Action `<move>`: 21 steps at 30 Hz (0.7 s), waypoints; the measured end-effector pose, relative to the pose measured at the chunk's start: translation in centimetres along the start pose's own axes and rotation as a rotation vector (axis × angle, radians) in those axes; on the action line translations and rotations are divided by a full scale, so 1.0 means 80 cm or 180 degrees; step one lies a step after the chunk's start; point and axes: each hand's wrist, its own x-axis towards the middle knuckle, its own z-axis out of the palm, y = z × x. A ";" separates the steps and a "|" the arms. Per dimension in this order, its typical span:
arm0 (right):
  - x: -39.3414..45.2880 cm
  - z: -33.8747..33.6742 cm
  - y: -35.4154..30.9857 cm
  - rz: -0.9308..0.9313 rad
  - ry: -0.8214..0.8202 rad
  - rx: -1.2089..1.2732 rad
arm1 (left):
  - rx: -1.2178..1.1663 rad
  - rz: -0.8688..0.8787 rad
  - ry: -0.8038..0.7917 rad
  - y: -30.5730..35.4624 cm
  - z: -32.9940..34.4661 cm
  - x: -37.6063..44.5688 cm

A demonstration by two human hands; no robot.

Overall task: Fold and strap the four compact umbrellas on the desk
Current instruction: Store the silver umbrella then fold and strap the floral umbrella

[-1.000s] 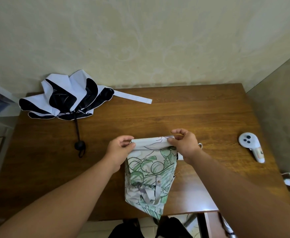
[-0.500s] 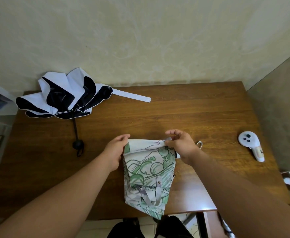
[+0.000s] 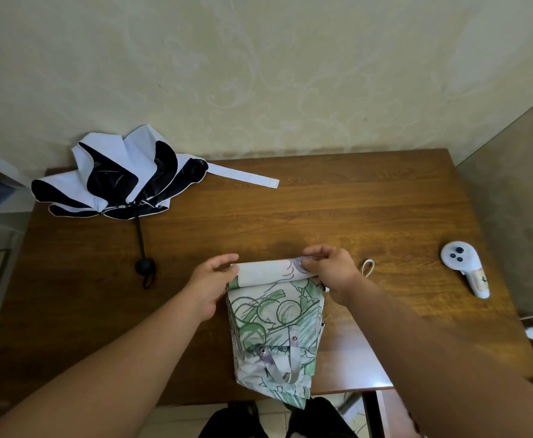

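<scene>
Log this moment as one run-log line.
step: rolling green-print umbrella | left hand: grips roll end | right hand: pinches roll end | black-and-white umbrella: unfolded, unstrapped

A room in a home, from what you can see here.

You are looking down at a plain wooden desk [image 3: 369, 216] pushed against a cream wall [image 3: 258, 74] with a faint swirling wallpaper pattern, pale tiles showing on the floor below its near edge. Loose household items lie on it: an unfolded black-and-white umbrella [image 3: 123, 181] at the far left and a white handheld controller [image 3: 464, 267] at the right.
</scene>
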 end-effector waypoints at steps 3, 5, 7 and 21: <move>0.003 0.001 -0.003 0.0001 0.0064 0.0518 | -0.0194 0.0114 0.0086 0.005 0.001 -0.003; 0.003 0.001 -0.009 -0.0087 0.0008 0.0809 | -0.0061 0.0322 0.0025 0.007 0.000 -0.004; 0.000 0.000 -0.015 -0.0245 -0.0100 0.0688 | 0.0307 0.0514 -0.0110 0.008 -0.001 -0.006; -0.021 -0.010 0.044 -0.2202 0.0519 -0.4023 | 0.3708 0.2540 0.0108 -0.015 -0.018 -0.018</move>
